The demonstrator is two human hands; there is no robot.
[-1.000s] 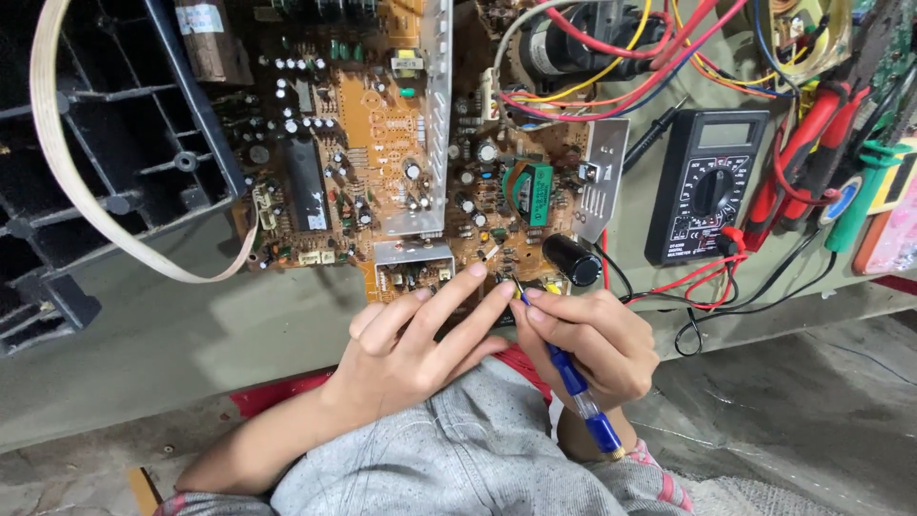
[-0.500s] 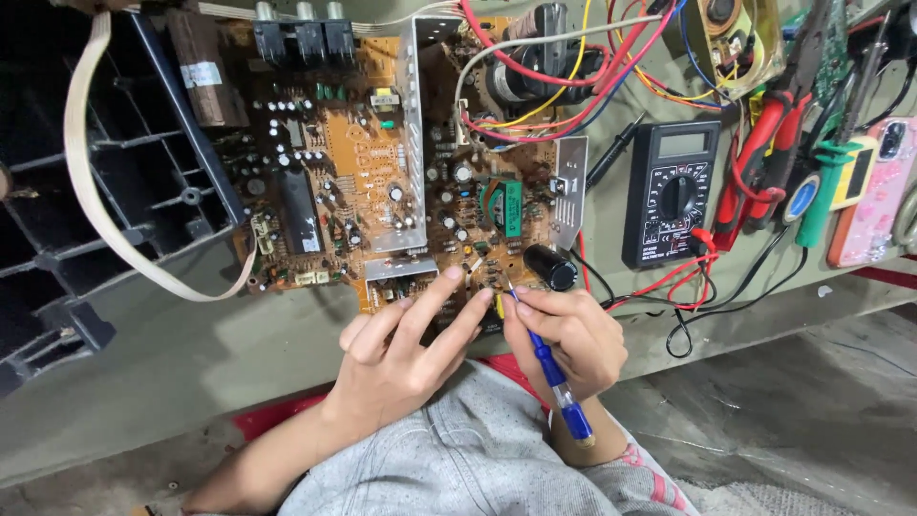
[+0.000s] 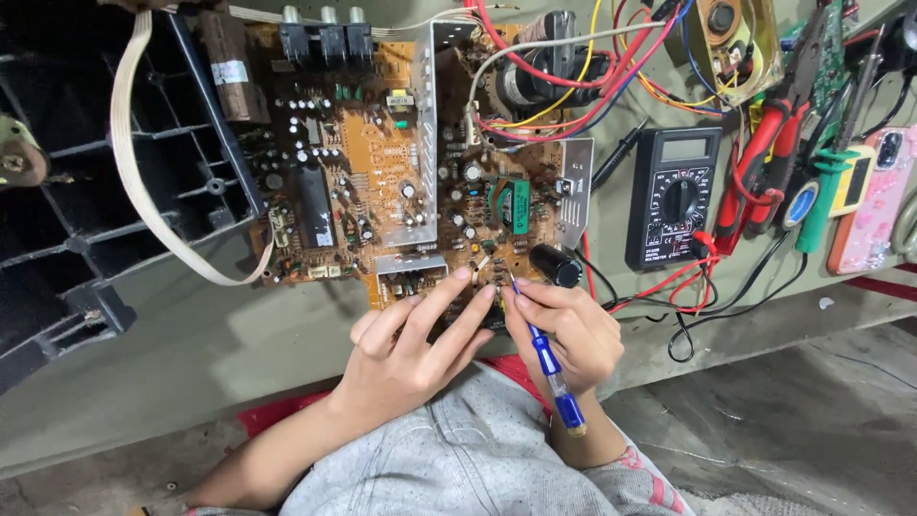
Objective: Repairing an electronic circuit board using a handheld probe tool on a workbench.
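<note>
Change: since the earlier frames, both hands have drifted a little left in the view along with the board; their pose is unchanged, and the far sockets of the board now show.
Nearest: grey denim cloth lies over the person's lap, with both forearms above it.
Right hand: closed around a blue-handled screwdriver, held like a pen, its metal tip touching the near edge of the board.
Left hand: open, gripping nothing; fingers spread flat, tips resting on the board's near edge, just left of the screwdriver tip.
Circuit board: orange-brown, crowded with parts, lying on the grey-green bench just beyond the hands.
Capacitor: black cylinder at the board's near right corner, just beyond the right hand.
Right: a black multimeter with red and black leads; further right, red-handled pliers.
Far left: a black plastic casing, with a flat beige ribbon cable looping to the board.
Far: tangled red, yellow and blue wires.
</note>
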